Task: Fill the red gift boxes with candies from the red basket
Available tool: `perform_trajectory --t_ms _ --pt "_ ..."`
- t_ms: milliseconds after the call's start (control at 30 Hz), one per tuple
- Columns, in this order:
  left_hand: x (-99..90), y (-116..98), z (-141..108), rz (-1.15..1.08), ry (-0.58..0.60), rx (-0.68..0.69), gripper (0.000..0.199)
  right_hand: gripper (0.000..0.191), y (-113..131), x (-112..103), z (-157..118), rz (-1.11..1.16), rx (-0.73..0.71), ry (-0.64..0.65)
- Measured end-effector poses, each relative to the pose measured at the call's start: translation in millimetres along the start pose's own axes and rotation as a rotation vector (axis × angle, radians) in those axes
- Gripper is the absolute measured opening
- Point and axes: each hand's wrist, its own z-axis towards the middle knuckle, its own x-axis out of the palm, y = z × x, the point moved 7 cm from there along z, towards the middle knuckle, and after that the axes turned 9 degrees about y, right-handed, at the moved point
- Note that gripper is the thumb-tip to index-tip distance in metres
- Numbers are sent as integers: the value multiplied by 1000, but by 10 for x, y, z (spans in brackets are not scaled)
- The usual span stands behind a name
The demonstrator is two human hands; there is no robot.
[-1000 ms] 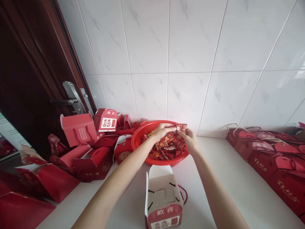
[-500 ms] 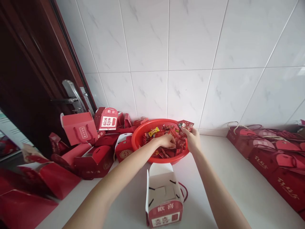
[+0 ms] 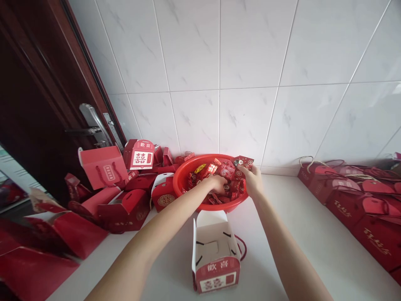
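Observation:
A red plastic basket with a perforated rim holds many wrapped candies, mostly in red wrappers. My left hand reaches down into it, fingers curled among the candies; its fingertips are partly hidden, and I cannot make out what they grip. At the basket's right rim, my right hand is closed on a red printed candy packet. In front of the basket stands an open red and white gift box, with a dark red cord handle at its right side. Its visible interior is white.
Several red gift boxes crowd the left side of the white countertop. More closed boxes with cord handles stand in rows at the right. Behind is a tiled wall; a dark door stands at the left.
My left hand has shifted slightly left within the basket, and the candies around it have been stirred about. My right hand still holds the packet at the rim.

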Motion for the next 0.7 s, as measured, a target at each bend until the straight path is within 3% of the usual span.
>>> perform_trajectory --t_ms 100,167,500,600,700 --pt "64 -25 -26 143 57 -37 28 21 -8 -5 3 -6 6 -9" --pt "81 -75 -47 188 69 9 26 21 1 -3 1 -20 5 -7" --pt "50 -113 -92 147 64 -16 22 21 19 6 -19 -11 31 -26" --pt "33 -157 -150 70 109 21 16 21 -4 1 -6 -1 42 -30" --pt "-36 -184 -215 -169 122 82 12 21 -20 -5 8 27 45 -39"
